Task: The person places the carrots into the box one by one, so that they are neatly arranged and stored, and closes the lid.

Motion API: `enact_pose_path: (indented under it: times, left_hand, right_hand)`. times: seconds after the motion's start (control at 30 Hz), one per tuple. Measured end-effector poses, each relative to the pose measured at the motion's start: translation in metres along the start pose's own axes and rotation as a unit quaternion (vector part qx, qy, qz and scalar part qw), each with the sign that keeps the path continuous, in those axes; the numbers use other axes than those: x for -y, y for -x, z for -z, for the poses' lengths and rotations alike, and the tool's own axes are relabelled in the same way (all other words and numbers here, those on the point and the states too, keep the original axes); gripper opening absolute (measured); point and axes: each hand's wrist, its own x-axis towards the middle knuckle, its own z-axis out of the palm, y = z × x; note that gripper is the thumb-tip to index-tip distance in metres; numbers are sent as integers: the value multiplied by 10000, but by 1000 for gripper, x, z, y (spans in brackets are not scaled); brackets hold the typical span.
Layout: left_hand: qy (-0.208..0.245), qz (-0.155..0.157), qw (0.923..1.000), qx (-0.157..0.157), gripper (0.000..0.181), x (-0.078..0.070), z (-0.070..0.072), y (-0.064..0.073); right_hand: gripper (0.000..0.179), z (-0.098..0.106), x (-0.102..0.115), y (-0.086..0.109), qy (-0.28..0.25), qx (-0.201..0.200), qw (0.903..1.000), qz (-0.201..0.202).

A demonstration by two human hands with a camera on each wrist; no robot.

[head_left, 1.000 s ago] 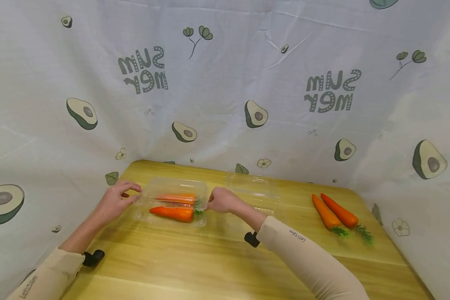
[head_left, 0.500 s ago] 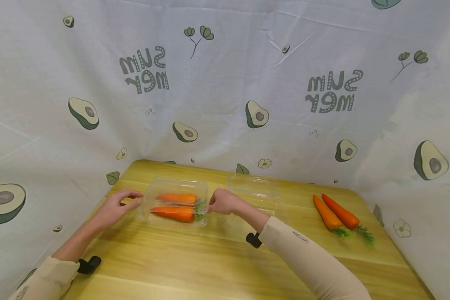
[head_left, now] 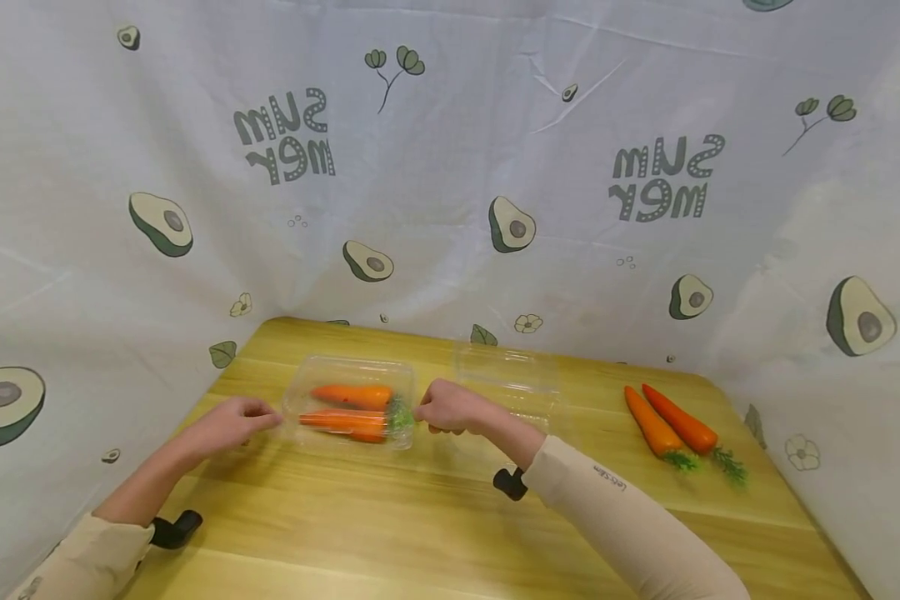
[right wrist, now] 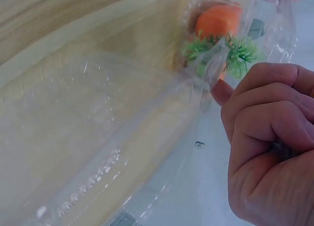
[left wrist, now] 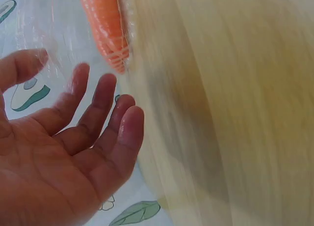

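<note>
A clear plastic clamshell box [head_left: 292, 429] lies at the left back of the table with two orange carrots [head_left: 352, 396] inside. Its clear lid [head_left: 360, 365] lies low over them. My right hand [head_left: 453, 407] is at the box's right end, fingers curled, thumb and forefinger pinching the lid's corner tab [right wrist: 216, 64] beside the green carrot top [right wrist: 240, 51]. At the opposite end, my left hand [head_left: 225, 427] has its fingertips at the box's edge. In the left wrist view its fingers are loosely bent, with thumb and forefinger apart by the clear plastic.
Another clear plastic box [head_left: 502, 367] stands with its lid raised, just behind my right forearm. Two more carrots [head_left: 667, 425] with green tops lie on the wooden table [head_left: 360, 533] at the right. A patterned curtain [head_left: 435, 167] hangs behind and around the table.
The raised lid has come down toward me over the two carrots. My left hand has shifted slightly down along the box's left end; the right hand has stayed at its corner.
</note>
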Motion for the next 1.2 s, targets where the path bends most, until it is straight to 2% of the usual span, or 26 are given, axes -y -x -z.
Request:
enact_pose_path:
  times: [0.13,0.27,0.43,0.73,0.9,1.2]
  left_hand:
    - [284,286,9990,215,34,-1,0,-2]
    - [527,323,9973,401,38,-1,1,-4]
    - [1004,424,9915,717,38,4,1,-5]
    - [1444,329,9837,1025,37,7,3,-9]
    - [1514,325,9821,1072,35,5,3,-9]
    - [1481,392,9834,969,32,6,3,-11]
  right_hand:
    - [43,-4,1,4,-110,-93,9998,-152]
    - [39,-6,1,6,-318,-124,9989,-309]
    - [37,-9,3,8,-549,21,9975,-446]
    - [29,-18,6,9,-889,5,9948,-497]
    - [32,-22,7,6,-1112,11,9924,-527]
    - [38,-27,7,1,-1482,-49,9868,-655]
